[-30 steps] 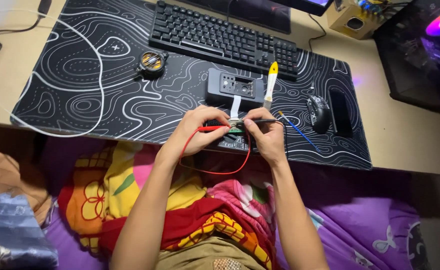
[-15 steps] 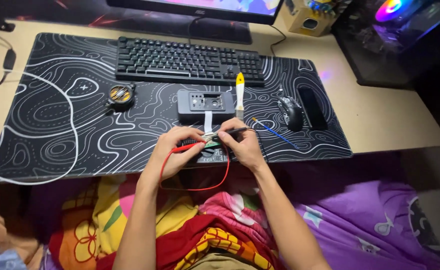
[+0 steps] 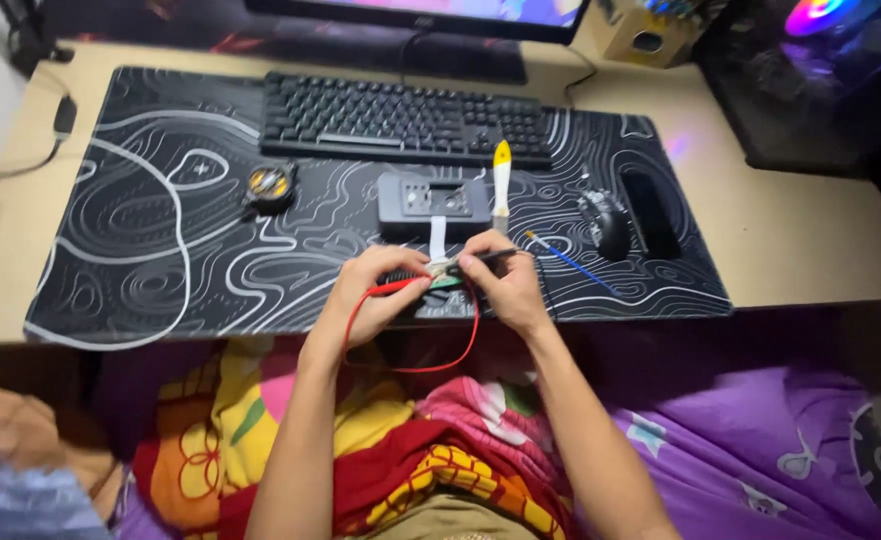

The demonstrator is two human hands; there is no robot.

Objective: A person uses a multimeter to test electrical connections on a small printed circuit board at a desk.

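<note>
Both hands meet over the near edge of the black desk mat with white contour lines (image 3: pixel 161 250), working on a small green circuit board (image 3: pixel 448 284) that lies flat between them. The left hand (image 3: pixel 381 285) is curled, thumb and forefinger pinching a slim red test probe (image 3: pixel 398 287) whose long axis runs almost level, tip pointing rightward at the board; its thin red lead wire (image 3: pixel 451 355) loops down off the desk's edge toward the lap and back up. The right hand (image 3: pixel 501 280) is likewise closed in a pen grip around a slim black test probe (image 3: pixel 496 257), which lies nearly level too, with its tip pointing leftward, so the two tips converge on the board from opposite sides. The board sits just inside both sets of fingertips, about equally near to each hand; I cannot tell whether either tip actually touches it. Just beyond the hands, further up the mat, rests a dark grey rectangular device (image 3: pixel 433 203) with a pale flat ribbon cable (image 3: pixel 439 233) running from it toward the board. Beside it, beyond the right hand, lies a screwdriver with a yellow and white handle (image 3: pixel 502 180), lengthwise away from the person. To the right of the right hand are a thin blue stick (image 3: pixel 569 262) and a black computer mouse (image 3: pixel 606 222); beyond the left hand, a small round yellow-and-black object (image 3: pixel 269 184). A black keyboard (image 3: pixel 401 118) lies furthest off.
</note>
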